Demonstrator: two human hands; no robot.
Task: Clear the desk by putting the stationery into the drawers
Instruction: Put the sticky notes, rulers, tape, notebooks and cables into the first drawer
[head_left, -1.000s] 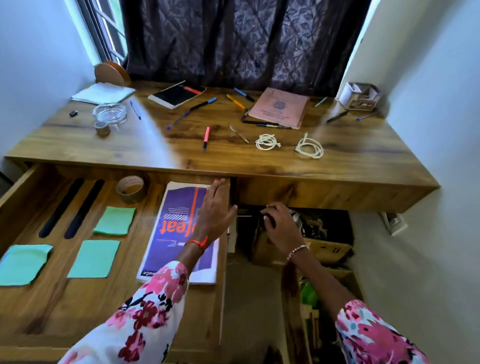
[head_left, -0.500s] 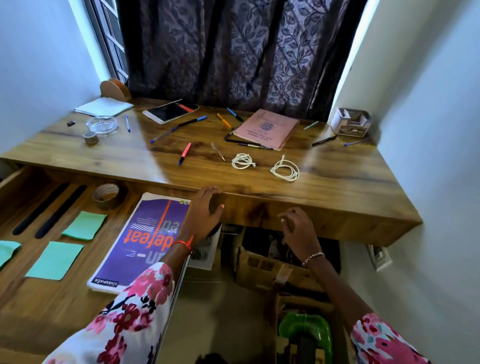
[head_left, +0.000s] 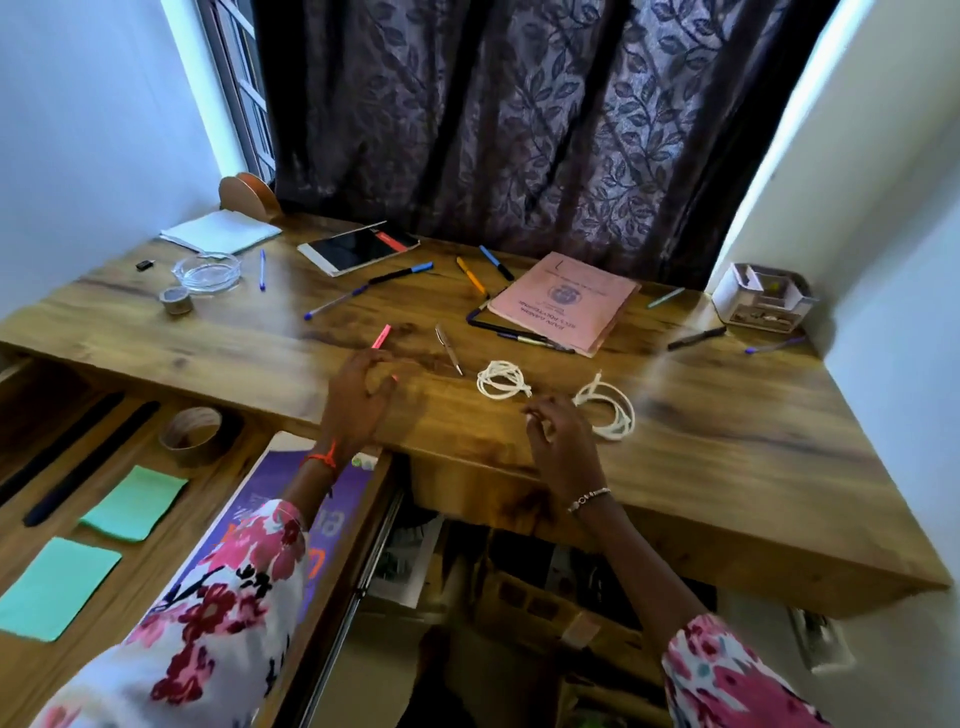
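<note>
Desk (head_left: 727, 415) strewn with stationery, with the open drawer (head_left: 249, 462) at near left below its edge. My left hand (head_left: 358, 395) curls over the near end of the pink pen (head_left: 382, 336), grip not discernible; my right hand (head_left: 561, 441) hangs loosely curled and empty beside a white cord coil (head_left: 608, 410). Risk: a partial pinch may roll the pen off the near edge, missing the drawer.
</note>
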